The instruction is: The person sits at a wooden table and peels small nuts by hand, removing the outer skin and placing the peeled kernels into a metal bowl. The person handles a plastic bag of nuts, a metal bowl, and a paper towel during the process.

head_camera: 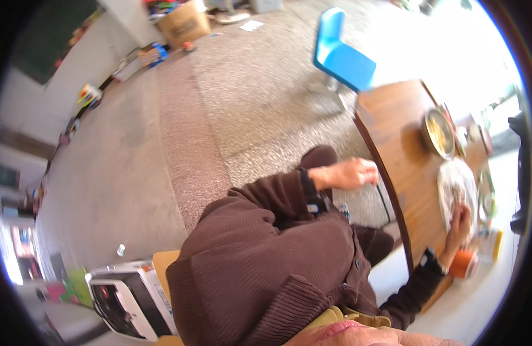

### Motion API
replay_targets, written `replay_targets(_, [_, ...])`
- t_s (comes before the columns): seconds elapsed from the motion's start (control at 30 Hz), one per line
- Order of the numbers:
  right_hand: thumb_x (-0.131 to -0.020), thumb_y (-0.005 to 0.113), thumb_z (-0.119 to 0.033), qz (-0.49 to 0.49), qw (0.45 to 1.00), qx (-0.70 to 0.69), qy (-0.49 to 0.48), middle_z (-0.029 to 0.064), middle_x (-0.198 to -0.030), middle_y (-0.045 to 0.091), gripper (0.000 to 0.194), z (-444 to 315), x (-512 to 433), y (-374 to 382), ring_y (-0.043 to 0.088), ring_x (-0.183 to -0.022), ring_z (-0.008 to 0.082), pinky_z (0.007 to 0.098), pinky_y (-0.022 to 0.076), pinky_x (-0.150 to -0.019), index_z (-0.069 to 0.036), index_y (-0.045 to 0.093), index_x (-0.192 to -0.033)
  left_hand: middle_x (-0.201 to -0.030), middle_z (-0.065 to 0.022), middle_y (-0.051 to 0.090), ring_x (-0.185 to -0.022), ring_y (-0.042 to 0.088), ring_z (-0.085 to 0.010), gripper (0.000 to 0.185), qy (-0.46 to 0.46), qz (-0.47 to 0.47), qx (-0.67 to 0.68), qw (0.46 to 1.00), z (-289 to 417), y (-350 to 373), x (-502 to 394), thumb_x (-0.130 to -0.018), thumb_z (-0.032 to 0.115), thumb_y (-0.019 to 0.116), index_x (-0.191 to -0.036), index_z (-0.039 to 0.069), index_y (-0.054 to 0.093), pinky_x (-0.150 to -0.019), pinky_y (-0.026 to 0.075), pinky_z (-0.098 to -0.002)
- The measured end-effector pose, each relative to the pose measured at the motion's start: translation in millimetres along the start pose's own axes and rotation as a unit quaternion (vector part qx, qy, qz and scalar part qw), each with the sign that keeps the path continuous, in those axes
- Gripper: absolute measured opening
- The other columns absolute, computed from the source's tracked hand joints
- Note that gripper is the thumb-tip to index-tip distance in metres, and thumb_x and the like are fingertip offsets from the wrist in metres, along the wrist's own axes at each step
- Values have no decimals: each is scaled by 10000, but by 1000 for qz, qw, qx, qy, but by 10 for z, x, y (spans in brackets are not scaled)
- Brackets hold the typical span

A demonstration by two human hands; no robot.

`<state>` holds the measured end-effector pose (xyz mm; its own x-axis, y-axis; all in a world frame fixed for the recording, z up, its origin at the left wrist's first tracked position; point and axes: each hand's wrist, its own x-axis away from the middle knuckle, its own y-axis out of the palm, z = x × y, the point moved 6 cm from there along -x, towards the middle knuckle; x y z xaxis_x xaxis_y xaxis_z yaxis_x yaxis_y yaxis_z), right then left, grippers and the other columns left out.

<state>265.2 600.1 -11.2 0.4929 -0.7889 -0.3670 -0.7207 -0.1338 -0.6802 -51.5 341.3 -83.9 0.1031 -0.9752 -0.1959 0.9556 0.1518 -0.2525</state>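
Note:
My left hand (pixel 354 173) hangs over the floor just short of the wooden table (pixel 396 142). Its fingers are curled and blurred; whether they hold something cannot be told. My right hand (pixel 460 222) reaches across the table, its fingertips at a clear plastic bag (pixel 452 186) with small contents that are hard to make out. What lies between those fingers is hidden. Beyond the bag stands a metal bowl (pixel 439 133) with yellowish pieces in it. An orange cylindrical item (pixel 463 264) is beside my right wrist.
A blue chair (pixel 346 65) stands near the table's far corner. Behind me is a white and black boxed item (pixel 127 298). A cardboard box (pixel 183 24) and other goods line the wall. A yellow-edged item (pixel 491 244) lies past the bag.

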Motion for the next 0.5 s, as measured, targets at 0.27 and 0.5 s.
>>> replay_targets(0.27, [-956, 636, -181, 35, 999, -40, 14, -31, -798, 586, 199, -489, 627, 47, 518, -679, 44, 214, 454, -584, -43, 652, -1099, -660, 37, 493, -608, 443, -64, 200, 9, 14, -24, 1000, -75, -155, 298, -996, 177, 533, -896, 48, 649, -550, 383, -244])
replay_targets(0.5, [-945, 648, -145, 96, 991, -89, 12, -52, -714, 570, 114, -683, 993, -303, 510, -629, 15, 189, 417, -559, -63, 687, -1014, -638, 130, 359, -535, 282, 24, 178, -159, -9, 180, 971, -274, -166, 470, -1034, 175, 526, -937, 67, 629, -460, 197, -175])
